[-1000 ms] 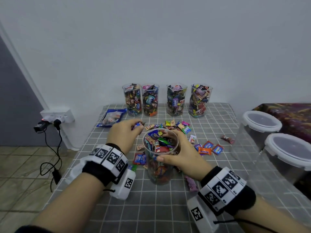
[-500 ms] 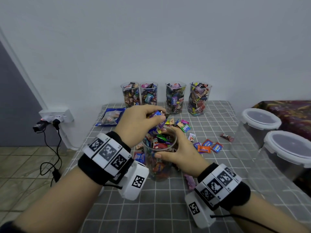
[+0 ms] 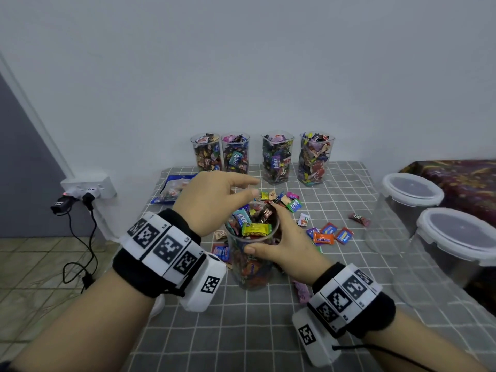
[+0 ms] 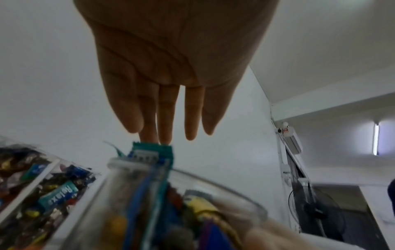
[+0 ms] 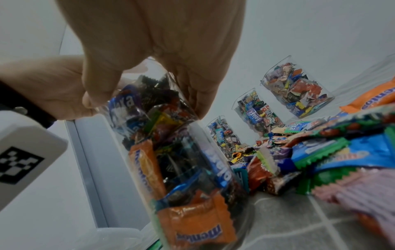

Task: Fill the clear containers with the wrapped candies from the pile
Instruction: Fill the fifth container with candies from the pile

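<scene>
Over the cup (image 3: 251,253) near the worktop's (image 3: 241,331) front, the left hand (image 3: 212,202) has spread flat, its candy dropped in; the right hand (image 3: 290,245) grips the nearly full cup.

Left hand (image 3: 212,202) above rim of clear container (image 3: 252,264), palm down, fingers (image 4: 166,116) straight, empty. Right hand (image 3: 287,242) at container's right side, thumb and fingers wrapped around its upper wall.

Four filled clear plastic cups (image 3: 264,158) stand in a row behind the loose wrapped-candy pile (image 3: 308,221); two lidded tubs (image 3: 434,210) apparently off the table's right edge.
</scene>
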Demonstrator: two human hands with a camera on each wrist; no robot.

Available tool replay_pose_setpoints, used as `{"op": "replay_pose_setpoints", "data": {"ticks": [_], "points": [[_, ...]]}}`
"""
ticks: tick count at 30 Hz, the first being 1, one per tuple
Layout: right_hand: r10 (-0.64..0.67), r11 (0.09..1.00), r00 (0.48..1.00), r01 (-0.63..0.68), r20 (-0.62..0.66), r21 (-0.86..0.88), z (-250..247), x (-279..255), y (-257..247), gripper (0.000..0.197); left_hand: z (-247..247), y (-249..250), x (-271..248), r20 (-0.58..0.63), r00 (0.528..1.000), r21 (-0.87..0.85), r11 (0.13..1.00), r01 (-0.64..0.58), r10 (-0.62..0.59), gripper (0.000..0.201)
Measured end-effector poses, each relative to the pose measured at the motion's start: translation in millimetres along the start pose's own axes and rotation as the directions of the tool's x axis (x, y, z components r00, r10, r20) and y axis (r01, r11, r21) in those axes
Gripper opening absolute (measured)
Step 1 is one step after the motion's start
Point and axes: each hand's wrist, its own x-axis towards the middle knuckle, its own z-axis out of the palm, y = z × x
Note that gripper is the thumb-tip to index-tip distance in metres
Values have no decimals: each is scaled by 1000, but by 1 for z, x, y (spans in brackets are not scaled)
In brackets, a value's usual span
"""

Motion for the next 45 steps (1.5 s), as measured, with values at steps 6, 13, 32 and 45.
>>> {"op": "replay_pose_setpoints", "data": {"ticks": [6,13,32,45], "points": [[-9,1000,1000,9,1,-14,1,-1,0,75,10,9,-1,163,987,276,960,-51,5,26],[-7,1000,1000,7,-12,-5,0,-1,3,68,17,13,-2,138,990,201,977,-68,41,22],[108,956,972,-43,209,-291,-16,3,3,84,21,-52,4,-187,955,-181,964,197,-230,17],[522,493,826,-90,212,-866,-53,6,31,107,70,-89,-4,405,811,386,883,267,-422,81]]}}
